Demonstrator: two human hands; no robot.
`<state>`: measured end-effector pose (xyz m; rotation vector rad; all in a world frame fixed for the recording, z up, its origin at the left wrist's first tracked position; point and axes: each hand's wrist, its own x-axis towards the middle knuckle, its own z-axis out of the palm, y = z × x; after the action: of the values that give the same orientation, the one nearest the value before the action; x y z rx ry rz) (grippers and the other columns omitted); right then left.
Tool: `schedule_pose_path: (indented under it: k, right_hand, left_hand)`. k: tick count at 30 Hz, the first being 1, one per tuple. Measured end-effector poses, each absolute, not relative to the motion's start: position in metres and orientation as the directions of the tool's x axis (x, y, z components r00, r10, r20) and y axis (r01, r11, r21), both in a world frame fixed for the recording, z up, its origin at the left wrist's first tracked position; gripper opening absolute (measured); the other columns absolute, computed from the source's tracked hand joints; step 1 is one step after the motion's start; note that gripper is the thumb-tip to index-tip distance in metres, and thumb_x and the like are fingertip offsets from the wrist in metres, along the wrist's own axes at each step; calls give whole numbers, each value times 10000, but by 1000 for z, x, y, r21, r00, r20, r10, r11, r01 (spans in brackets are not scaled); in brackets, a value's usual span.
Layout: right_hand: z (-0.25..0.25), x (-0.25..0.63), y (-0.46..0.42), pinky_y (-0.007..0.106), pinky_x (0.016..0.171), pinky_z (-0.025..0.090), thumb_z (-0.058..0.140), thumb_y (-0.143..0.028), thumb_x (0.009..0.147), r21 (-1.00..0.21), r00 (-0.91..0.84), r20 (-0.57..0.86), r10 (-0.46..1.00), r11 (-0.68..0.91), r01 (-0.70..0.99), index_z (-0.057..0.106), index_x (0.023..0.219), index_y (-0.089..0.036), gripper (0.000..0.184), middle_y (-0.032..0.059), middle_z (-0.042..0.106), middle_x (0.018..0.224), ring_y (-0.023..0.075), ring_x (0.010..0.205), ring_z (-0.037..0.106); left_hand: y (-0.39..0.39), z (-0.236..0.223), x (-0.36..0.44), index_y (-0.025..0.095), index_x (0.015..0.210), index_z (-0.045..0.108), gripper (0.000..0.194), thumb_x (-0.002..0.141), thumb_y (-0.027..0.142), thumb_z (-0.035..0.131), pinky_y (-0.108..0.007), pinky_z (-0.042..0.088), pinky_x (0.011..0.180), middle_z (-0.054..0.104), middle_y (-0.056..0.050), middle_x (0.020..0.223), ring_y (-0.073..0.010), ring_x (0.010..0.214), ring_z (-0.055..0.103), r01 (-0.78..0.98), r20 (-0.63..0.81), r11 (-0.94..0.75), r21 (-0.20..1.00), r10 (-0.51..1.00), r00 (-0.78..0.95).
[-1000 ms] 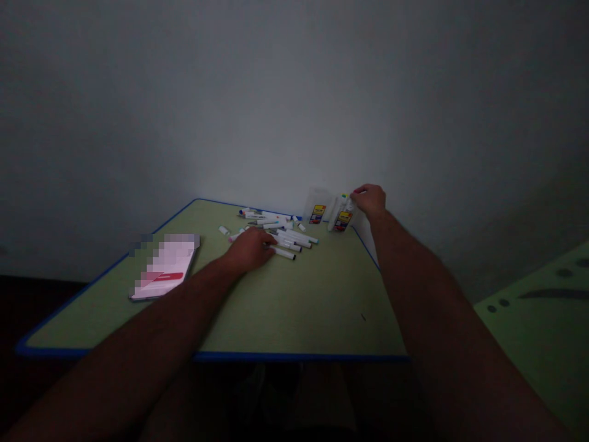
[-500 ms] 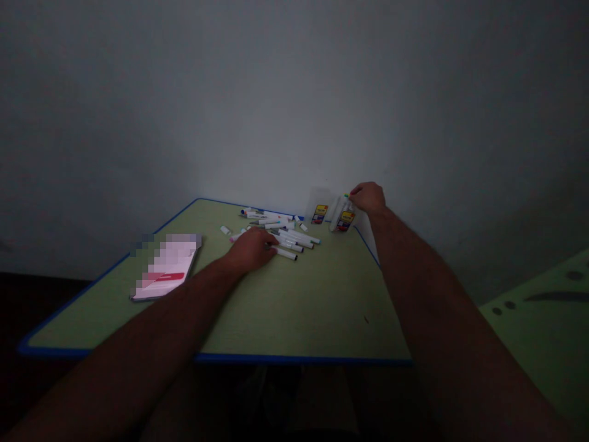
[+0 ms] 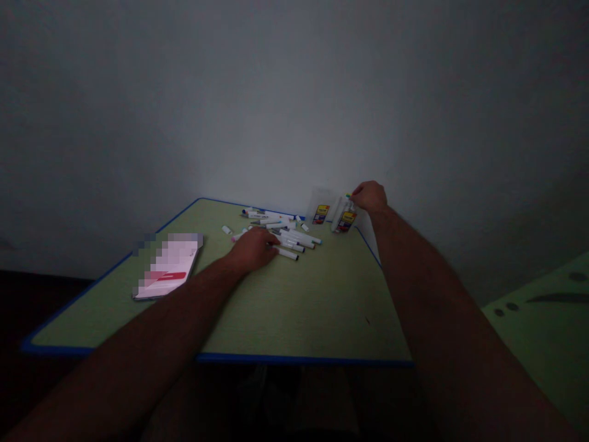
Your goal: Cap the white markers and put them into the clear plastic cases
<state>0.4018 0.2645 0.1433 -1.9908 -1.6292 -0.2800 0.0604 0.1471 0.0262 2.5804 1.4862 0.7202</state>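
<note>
At the far right of the table, my right hand (image 3: 370, 196) pinches the top end of a white marker inside a clear plastic marker case (image 3: 346, 222) with a yellow and blue label. Coloured marker ends show by the fingertips. My left hand (image 3: 254, 248) rests on a loose heap of white markers (image 3: 299, 236), its fingers curled and closed around a white marker with a dark end (image 3: 288, 253). The hand itself hides part of that marker and of the heap.
A second clear case (image 3: 321, 213) stands left of the first, near the wall (image 3: 294, 110). Loose white caps (image 3: 227, 229) lie around the heap. A phone (image 3: 172, 276) with a lit screen lies at left on the green, blue-edged table (image 3: 299, 313). Another green surface (image 3: 547, 331) is at right.
Both hands keep nearly the same places. The right hand's fingertips sit slightly differently at the case's top. The whole view has shifted a little.
</note>
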Motion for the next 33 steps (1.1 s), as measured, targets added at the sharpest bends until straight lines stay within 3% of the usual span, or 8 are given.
schedule_pose_path:
  k: [10,23,33]
  right_hand:
    - [147,407,267,361,756,563,782,-119,640,-287,211,473,856,-77,955,778,776,-165,143,87,730,792,232,784,681]
    - [151,402,261,354,782,550,768,-108,660,-250,197,457,867,-87,964,783,834,-185,191,88,743,909,242,874,697]
    - [153,398,259,385,812,561,790,-101,667,-271,221,426,877,-110,956,780,816,-176,167,86,726,855,252,872,687]
  left_hand:
    - [145,28,62,189,1107,793,343,858,328,601,-415,513,963,772,-101,1059,-284,1036,673,808,338,-514,289,844,416]
    - [146,28,61,193,1101,793,338,859,331,601,-401,517,954,773,-94,1061,-276,1037,677,803,343,-519,293,841,418]
    - [147,26,60,192,1103,795,342,864,340,601,-394,515,935,772,-99,1048,-277,1031,676,808,343,-513,292,844,412]
